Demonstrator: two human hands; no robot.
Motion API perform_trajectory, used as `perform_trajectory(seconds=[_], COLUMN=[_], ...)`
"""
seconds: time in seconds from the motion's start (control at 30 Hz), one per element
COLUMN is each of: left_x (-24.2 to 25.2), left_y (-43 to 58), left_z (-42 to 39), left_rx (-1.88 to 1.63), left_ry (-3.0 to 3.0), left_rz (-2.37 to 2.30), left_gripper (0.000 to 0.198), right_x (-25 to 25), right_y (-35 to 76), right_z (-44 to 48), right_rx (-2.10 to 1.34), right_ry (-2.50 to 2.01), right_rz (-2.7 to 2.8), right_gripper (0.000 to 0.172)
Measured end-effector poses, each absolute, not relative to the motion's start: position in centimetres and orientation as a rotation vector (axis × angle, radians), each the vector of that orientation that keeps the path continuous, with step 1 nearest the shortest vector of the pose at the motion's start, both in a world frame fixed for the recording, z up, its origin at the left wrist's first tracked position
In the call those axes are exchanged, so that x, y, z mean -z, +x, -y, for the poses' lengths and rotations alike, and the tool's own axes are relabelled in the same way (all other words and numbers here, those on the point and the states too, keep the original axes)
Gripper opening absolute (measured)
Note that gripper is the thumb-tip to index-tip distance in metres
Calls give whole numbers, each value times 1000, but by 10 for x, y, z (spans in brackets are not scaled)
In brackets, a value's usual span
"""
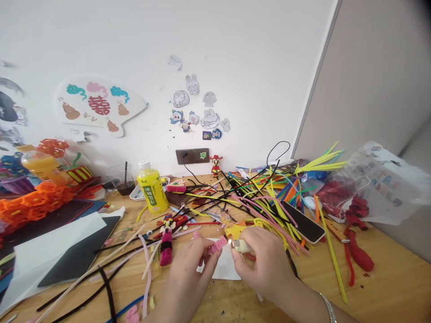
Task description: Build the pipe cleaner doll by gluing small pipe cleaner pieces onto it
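My left hand [191,267] pinches a small coiled piece of pink pipe cleaner [217,246] near the front middle of the table. From the right, my right hand [266,260] grips a pale lighter [241,246], and a small bright flame shows at its tip, right beside the end of the pink coil. Beneath both hands lies a white sheet of paper [224,269], partly covered by them. Just behind sits a yellow shape [235,230] that my right hand partly hides. A pipe cleaner figure with a magenta body [166,244] lies left of my left hand.
A yellow drink bottle [152,190] stands behind. Heaped pipe cleaners [266,190] spread across the back right, with a phone [303,222] among them. Far right are a plastic bag [380,179] and a red balloon [358,251]. At left lie a black tablet-like slab [81,258] and orange pipe cleaner flowers [37,204].
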State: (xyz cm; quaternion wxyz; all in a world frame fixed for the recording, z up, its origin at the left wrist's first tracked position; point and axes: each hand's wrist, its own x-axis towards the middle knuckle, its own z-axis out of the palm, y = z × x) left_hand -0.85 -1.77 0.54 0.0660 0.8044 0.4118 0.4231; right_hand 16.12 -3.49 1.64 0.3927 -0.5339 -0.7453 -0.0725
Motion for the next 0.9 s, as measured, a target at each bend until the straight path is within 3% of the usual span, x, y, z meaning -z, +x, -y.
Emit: perform_trajectory(seconds=[0.4,0.9], left_x=[-4,-4], left_y=[-13,-13], left_z=[15,14], left_rx=[-1441,-1477], left_ry=[2765,2842], left_rz=[-1148,-1076], left_gripper=[2,7], right_x=[-17,-16], right_y=[161,162], right_z=[35,34], right_rx=[197,183], right_ry=[-1387,-1404], right_rz=[1882,1885], right_gripper=[19,20])
